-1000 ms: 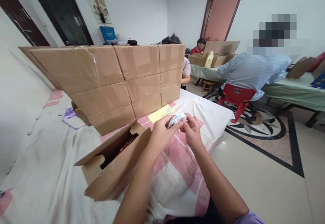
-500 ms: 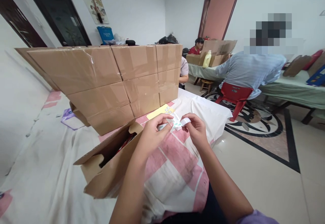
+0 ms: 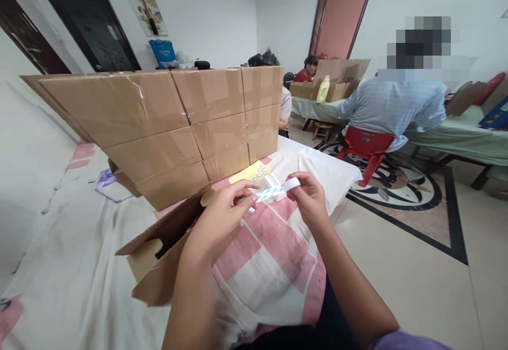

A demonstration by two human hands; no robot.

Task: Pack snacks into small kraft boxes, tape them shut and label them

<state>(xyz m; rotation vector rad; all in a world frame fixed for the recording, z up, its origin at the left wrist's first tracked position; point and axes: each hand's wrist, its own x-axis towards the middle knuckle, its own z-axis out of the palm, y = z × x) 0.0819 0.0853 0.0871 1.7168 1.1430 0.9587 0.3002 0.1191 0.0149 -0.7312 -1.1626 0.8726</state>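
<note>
Farther left than before, the left hand pinches the green-printed strip just below frame centre; the right hand pinches its adjoining white band. Slow, even tension should limit creasing.

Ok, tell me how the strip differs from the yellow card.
The strip is narrow and white with green print; the yellow card is broader, with outlined shapes on it. The strip is held up between the left hand and right hand, while the yellow card lies on the cloth. Both bear printed marks.
</note>
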